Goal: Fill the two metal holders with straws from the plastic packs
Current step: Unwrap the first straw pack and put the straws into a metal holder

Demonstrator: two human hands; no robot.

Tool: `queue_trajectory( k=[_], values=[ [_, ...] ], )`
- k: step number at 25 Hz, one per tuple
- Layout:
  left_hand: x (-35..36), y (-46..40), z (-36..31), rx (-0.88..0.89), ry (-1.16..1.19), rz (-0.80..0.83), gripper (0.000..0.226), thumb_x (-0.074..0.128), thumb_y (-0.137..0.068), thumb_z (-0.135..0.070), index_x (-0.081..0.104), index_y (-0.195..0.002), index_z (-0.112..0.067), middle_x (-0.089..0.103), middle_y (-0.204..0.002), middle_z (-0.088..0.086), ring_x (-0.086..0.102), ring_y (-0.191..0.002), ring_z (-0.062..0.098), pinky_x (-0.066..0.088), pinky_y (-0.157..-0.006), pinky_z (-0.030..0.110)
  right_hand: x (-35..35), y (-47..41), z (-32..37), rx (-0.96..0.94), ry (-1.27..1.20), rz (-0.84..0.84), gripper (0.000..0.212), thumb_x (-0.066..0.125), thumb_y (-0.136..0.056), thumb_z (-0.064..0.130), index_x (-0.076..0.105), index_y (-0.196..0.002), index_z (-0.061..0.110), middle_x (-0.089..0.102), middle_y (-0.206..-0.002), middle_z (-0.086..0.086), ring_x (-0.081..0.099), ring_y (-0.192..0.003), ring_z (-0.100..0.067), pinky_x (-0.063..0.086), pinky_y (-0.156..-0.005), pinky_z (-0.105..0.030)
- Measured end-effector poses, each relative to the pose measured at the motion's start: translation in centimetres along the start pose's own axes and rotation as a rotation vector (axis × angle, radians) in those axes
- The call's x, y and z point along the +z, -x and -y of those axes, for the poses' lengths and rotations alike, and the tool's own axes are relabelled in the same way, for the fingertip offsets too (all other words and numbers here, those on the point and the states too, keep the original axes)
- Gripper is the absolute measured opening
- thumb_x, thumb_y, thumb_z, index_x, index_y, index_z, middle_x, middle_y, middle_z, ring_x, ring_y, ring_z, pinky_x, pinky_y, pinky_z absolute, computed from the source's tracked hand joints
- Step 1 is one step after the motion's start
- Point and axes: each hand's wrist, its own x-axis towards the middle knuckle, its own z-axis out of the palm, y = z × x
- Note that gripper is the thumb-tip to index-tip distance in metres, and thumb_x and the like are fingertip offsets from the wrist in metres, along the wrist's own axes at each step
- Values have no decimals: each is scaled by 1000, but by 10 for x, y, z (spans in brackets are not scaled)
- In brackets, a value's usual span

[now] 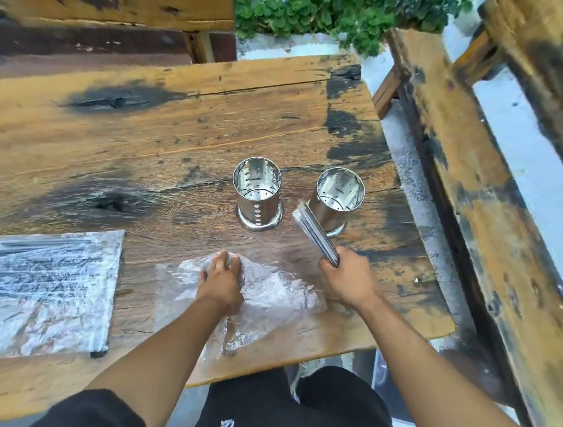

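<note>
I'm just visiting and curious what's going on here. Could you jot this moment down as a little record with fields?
surface: wooden table
left holder: upright, empty
right holder: upright, empty
right hand: grips a bundle of straws, tips in front of the right holder
left hand: presses flat on the opened plastic pack
second pack: lies at the left, straws inside
</note>
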Motion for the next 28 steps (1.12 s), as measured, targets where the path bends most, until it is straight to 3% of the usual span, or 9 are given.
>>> queue_trajectory(
  k=[4, 9, 12, 15, 22, 25, 28],
  values=[
    [-11, 3, -1, -28, -92, 31, 89, 59, -97, -34, 0, -164, -26, -9, -173, -2, -2, -160, 24, 4, -125, 59, -25, 1, 32, -27, -343, -115, 29, 58, -101, 28, 51, -73, 23, 52, -61, 9, 46, -53, -9, 36, -45, -16],
    [-7, 7, -12, -66, -42, 46, 88, 51, -98, -41, -5, -164, -24, -16, -172, 2, -8, -160, 27, 11, -126, 60, -60, -9, 49, 59, -803, -218, 26, 58, -98, 27, 52, -73, 23, 48, -53, 5, 45, -46, -16, 40, -52, -32],
    [-4, 9, -13, -73, -63, 61, 97, 54, -97, -54, -10, -163, -23, -19, -170, 4, -11, -159, 29, 11, -125, 60, -84, -21, 53, 81, -977, -270, 19, 56, -98, 24, 53, -81, 17, 49, -56, 2, 47, -45, -14, 45, -53, -34],
    [-2, 9, -13, -64, -48, 30, 99, 56, -95, -52, -9, -163, -23, -19, -171, 4, -11, -159, 28, 13, -126, 60, -105, -36, 58, 89, -1182, -336, 19, 55, -98, 20, 52, -79, 15, 49, -54, 1, 48, -45, -16, 44, -51, -32],
    [-5, 10, -19, -94, 17, -30, 97, 52, -95, -59, -6, -164, -22, -15, -172, 3, -9, -160, 27, 9, -128, 57, -135, -81, 69, 136, -1329, -512, 12, 52, -98, 19, 50, -94, 8, 55, -58, -3, 52, -50, -18, 48, -55, -31],
    [-1, 8, -21, -120, 24, -58, 98, 52, -94, -56, -8, -164, -22, -17, -171, 4, -11, -159, 27, 5, -128, 55, -138, -98, 74, 177, -1252, -579, 16, 51, -99, 23, 53, -95, 7, 60, -65, -6, 55, -46, -6, 46, -54, -17],
    [-6, 3, -26, -135, 29, -51, 100, 57, -94, -55, -6, -164, -21, -15, -172, 4, -10, -160, 28, 8, -128, 54, -126, -114, 71, 193, -1119, -600, 21, 51, -100, 25, 59, -91, 9, 64, -70, -3, 51, -41, 6, 42, -53, -15]
  ],
)
